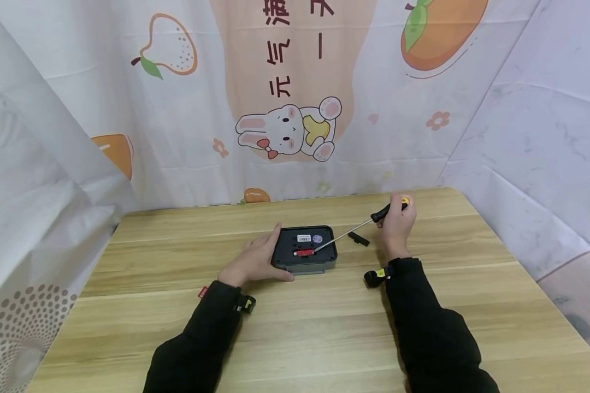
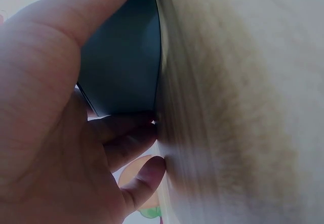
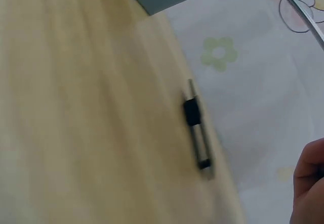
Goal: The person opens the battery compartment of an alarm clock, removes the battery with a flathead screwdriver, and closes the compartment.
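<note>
A black and grey box-shaped device [image 1: 286, 240] lies on the table with its labelled side up. A red battery [image 1: 303, 252] sits in a recess of that side. My left hand [image 1: 255, 261] grips the device's left end, thumb along the near side; the left wrist view shows the fingers by its grey wall [image 2: 124, 57]. In my right hand [image 1: 398, 229] is a screwdriver [image 1: 346, 233] with a black and yellow handle, held slanting down to the left. Its tip meets the battery's right end in the head view. A small black battery cover [image 1: 359, 239] lies right of the device.
The wooden table [image 1: 314, 338] ends at a printed curtain [image 1: 177, 120] behind the device. White cloth hangs at the left, and a marbled sheet [image 1: 560, 136] at the right. Black straps with small cameras [image 1: 373, 278] are on both wrists.
</note>
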Demonstrator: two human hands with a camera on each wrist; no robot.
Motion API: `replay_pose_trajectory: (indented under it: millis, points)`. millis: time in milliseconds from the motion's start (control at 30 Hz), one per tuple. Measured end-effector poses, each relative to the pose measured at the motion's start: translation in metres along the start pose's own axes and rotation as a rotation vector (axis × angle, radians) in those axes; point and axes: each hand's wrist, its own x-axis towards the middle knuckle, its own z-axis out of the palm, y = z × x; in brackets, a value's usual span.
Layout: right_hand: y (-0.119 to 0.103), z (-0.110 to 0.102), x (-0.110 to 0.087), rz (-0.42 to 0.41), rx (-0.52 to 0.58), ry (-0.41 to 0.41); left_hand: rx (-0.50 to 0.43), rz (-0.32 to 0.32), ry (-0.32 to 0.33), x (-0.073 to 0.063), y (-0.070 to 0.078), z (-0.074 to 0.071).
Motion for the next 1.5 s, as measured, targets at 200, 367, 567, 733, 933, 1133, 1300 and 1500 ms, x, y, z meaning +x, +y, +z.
replay_pose_trajectory:
  millis: [200, 367, 567, 733, 933, 1133, 1300, 1500]
  points:
    - [-0.049, 0.012, -0.015, -0.231, -0.049, -0.088, 0.002, 0.005, -0.008, 0.002, 0.0, -0.001]
    - [-0.08, 0.029, -0.031, -0.515, -0.139, -0.122, 0.017, -0.006, -0.01, 0.002, 0.0, -0.001]
    - [-0.079, 0.039, -0.03, -0.769, -0.194, -0.18, 0.008, -0.012, -0.007, 0.001, -0.001, -0.001]
    - [-0.073, 0.042, -0.03, -0.775, -0.206, -0.223, 0.007, -0.007, 0.0, 0.001, -0.002, 0.0]
    - [-0.086, 0.042, -0.041, -0.653, -0.207, -0.159, 0.013, 0.0, -0.003, 0.001, -0.002, 0.0]
    - [-0.092, 0.04, -0.044, -0.57, -0.209, -0.125, 0.01, -0.004, -0.006, 0.002, -0.001, -0.001]
    - [-0.091, 0.039, -0.042, -0.528, -0.193, -0.115, 0.002, -0.005, 0.001, 0.002, -0.002, -0.001]
    - [-0.092, 0.035, -0.039, -0.436, -0.114, -0.116, 0.012, -0.006, -0.004, 0.002, -0.002, 0.0]
